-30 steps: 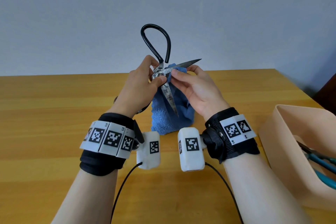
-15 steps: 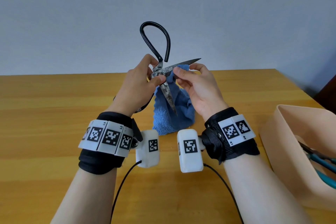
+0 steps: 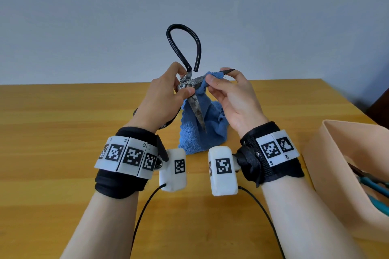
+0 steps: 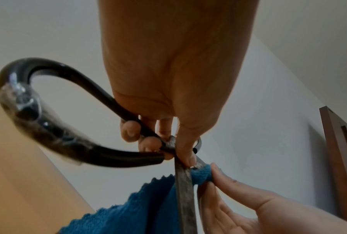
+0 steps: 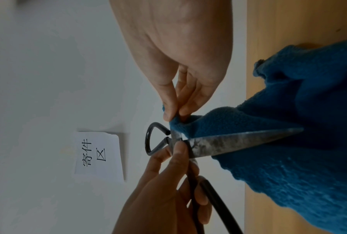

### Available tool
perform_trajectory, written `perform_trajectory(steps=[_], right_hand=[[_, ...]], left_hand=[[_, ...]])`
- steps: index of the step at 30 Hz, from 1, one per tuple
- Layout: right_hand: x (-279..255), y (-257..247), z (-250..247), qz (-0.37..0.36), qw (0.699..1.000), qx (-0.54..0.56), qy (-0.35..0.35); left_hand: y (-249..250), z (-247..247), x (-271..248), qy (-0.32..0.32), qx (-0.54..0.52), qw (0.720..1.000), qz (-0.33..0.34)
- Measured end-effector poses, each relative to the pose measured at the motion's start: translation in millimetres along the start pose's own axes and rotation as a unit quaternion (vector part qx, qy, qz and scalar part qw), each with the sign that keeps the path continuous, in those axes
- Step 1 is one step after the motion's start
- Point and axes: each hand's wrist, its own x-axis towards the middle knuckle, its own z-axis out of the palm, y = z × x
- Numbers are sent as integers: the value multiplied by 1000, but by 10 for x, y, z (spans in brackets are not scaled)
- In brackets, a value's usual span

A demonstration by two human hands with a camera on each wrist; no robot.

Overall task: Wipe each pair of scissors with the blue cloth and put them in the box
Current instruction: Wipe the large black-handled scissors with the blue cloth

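At the centre of the frame our left hand point(image 3: 166, 99) stays clamped on the scissors point(image 3: 190, 85) at the pivot, while our right hand point(image 3: 231, 94), pinching the blue cloth point(image 3: 202, 130), has slid out along the upper blade, so wiping continues, the box point(image 3: 328, 153) waiting lower right.

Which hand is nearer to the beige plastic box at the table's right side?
Right. The right hand, pinching the blue cloth on a blade of the black-handled scissors, lies between the middle and the beige plastic box. The left hand grips the scissors' pivot, farther away.
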Motion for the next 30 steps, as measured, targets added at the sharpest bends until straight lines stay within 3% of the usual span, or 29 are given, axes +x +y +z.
perform_trajectory(steps=[9, 18, 26, 30], right_hand=[[-4, 15, 6, 7, 999, -31, 17], [2, 1, -54, 23, 998, -48, -22], [17, -34, -28, -27, 998, 38, 44], [-5, 57, 20, 8, 1000, 24, -10]], left_hand=[[-11, -10, -4, -4, 6, 1000, -2], [-30, 2, -9, -3, 13, 1000, -5], [-35, -59, -13, -3, -20, 1000, -9], [-52, -80, -14, 1, -11, 1000, -8]])
